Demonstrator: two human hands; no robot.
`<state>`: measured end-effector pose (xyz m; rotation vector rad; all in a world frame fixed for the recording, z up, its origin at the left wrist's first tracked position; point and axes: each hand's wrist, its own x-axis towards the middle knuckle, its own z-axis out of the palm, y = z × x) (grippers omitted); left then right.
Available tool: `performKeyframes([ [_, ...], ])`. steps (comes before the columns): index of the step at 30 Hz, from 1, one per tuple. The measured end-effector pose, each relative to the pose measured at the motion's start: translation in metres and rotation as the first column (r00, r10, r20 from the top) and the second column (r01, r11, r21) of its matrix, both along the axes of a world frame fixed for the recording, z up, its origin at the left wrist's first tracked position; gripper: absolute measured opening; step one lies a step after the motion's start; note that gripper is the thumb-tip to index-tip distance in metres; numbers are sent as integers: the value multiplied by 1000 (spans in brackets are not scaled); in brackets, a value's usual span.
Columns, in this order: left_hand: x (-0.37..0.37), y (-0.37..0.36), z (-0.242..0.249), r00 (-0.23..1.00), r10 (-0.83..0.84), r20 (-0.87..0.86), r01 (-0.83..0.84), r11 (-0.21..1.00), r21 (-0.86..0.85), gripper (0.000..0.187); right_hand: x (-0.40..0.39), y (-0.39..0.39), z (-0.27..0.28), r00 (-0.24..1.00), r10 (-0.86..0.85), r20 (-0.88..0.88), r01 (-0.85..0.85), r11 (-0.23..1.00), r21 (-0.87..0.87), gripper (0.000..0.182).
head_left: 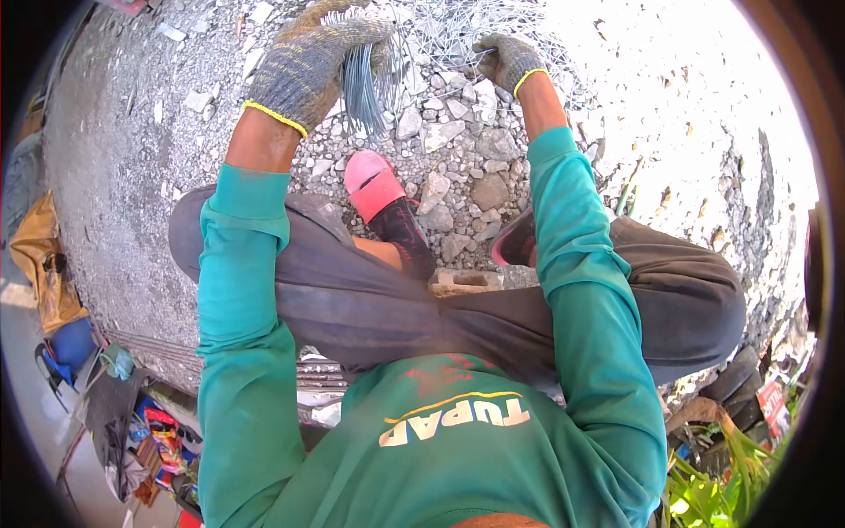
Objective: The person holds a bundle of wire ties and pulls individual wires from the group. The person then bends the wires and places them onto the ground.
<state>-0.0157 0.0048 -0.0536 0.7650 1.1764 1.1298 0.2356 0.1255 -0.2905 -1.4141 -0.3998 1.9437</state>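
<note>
Head view: person squats on a concrete block [465, 282], knees wide so both arms reach fwd between them to the wire mesh [458, 31] lying on the rubble [458, 167]. Left hand [308, 62], gloved, is clenched round a bundle of wire strands [361, 88], gripped near the top so the loose ends hang down w/o snagging. Right hand [508, 60], also gloved, fingers curled down onto the mesh edge, prob. pinning it; whether it actually grips a wire, can't tell. Pink sandal [378, 189] is planted just below the bundle, close to the dangling ends. Loose stones crowd under the mesh. Bags and clutter [53, 264] sit well off to the left, green plants [722, 475] bottom right.
</note>
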Motion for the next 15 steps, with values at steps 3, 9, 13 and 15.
performKeyframes([
  [3, -2, -1, 4, 999, -9, 54, 5, 997, 76, 33, 7, -8, 49, 868, 279, 411, -348, 932, 103, 17],
  [9, -10, 1, 16, 999, 42, 31, -44, 997, 56, 29, 15, -39, 135, 660, 307, 686, -647, 696, 311, 23],
  [13, -23, 14, 2, 993, 89, 78, -96, 991, 96, 37, 21, -45, 183, 622, 283, 730, -726, 557, 403, 26],
  [15, -27, 15, -1, 984, 108, 141, -129, 981, 144, 43, 23, -45, 212, 586, 281, 760, -771, 483, 416, 29],
])
